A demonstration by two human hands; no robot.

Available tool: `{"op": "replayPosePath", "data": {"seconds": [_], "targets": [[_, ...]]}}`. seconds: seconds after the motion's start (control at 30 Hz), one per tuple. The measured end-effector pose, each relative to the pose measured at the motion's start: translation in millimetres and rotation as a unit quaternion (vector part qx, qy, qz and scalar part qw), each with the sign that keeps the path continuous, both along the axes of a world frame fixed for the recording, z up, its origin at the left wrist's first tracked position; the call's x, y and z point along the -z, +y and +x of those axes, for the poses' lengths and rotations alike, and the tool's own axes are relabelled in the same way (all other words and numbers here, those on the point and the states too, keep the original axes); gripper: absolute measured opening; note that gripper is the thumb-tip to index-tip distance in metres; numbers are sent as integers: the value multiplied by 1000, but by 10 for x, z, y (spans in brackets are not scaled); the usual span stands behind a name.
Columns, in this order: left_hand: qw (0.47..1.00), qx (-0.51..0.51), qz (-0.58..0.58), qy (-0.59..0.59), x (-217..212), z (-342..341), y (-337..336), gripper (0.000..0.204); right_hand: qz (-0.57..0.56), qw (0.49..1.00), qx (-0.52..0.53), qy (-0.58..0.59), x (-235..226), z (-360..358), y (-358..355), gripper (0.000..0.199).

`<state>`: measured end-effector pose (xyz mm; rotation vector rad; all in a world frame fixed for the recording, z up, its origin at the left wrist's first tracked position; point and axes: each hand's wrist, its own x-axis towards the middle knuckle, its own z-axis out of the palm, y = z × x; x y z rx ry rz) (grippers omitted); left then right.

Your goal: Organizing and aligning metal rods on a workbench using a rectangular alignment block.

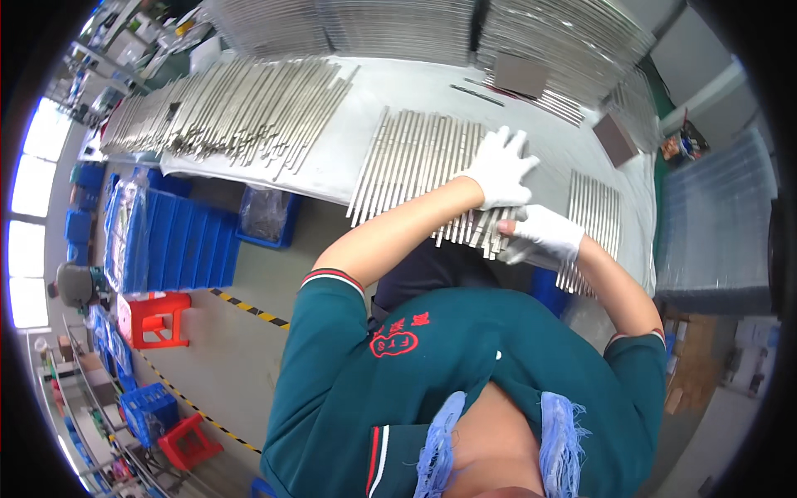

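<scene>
In a white glove, my left hand (503, 168) lies over the far right part of a row of thin silvery metal rods (419, 153), its fingers spread. My right hand (548, 233), gloved with the thumb tip bare, is closed at the near right ends of this row. Its thumb rests on top and its fingers curl below the rod ends, partly hidden. The near ends of these rods reach over the table's front edge. To the right of my right hand lies a smaller row of similar rods (594, 207).
A wide batch of rods (241, 108) covers the left of the white table (332, 158). Stacked clear trays (564, 41) stand at the back. Two brown-grey plates (521, 75) (614, 139) and a dark thin rod (477, 95) lie nearby. Blue crates (187, 241) and a red stool (158, 319) are at left.
</scene>
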<state>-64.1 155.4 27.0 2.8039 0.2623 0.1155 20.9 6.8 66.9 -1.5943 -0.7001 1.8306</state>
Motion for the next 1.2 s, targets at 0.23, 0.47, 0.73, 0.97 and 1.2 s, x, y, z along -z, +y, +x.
{"op": "replayPosePath", "data": {"seconds": [0.23, 0.47, 0.73, 0.97, 1.2], "targets": [[992, -94, 74, -33, -21, -168, -75, 74, 230, 940, -6, -253, -644, 610, -87, 44], [987, -104, 117, -33, 5, -21, -136, 79, 366, 641, 292, -609, -275, 1878, -236, 62], [988, 4, 153, -9, -17, -47, -66, 77, 230, 665, 218, -677, 355, 2098, -225, 72], [984, 5, 176, -32, 28, -59, -91, 71, 233, 667, 262, -657, 357, 2112, -163, 55], [984, 171, -34, -31, -292, -238, -957, 88, 346, 743, 329, -470, -62, 1442, -357, 56]]}}
